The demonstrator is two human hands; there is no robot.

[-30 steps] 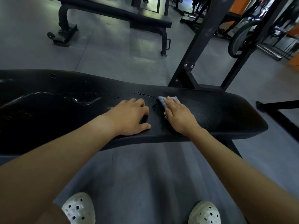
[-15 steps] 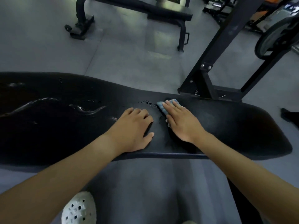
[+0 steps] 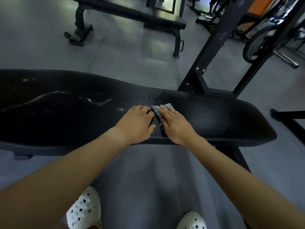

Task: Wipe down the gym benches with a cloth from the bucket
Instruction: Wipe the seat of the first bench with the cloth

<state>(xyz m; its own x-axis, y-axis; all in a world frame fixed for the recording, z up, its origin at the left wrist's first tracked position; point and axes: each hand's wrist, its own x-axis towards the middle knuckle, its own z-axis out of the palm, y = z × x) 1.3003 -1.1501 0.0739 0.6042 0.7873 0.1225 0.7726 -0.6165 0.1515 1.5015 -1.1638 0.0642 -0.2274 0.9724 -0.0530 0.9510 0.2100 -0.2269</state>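
A long black padded bench (image 3: 231, 119) lies across the view in front of me, with wet streaks and droplets on its left half. My right hand (image 3: 176, 124) presses a small blue cloth (image 3: 156, 110) flat on the pad near the seam, fingers straight; only the cloth's far edge shows past my fingertips. My left hand (image 3: 137, 123) rests palm down on the pad just left of the cloth, with its fingers bent at the knuckles. No bucket is in view.
A second black flat bench (image 3: 132, 14) stands on the grey floor behind. A black rack upright (image 3: 212, 45) rises at the far side of my bench, with a weight plate (image 3: 257, 43) at right. My white perforated shoes (image 3: 84, 210) are below.
Both hands and the cloth keep their place near the bench seam; the gap between the hands has narrowed. The head camera tilted down then back, so both shoes show again.
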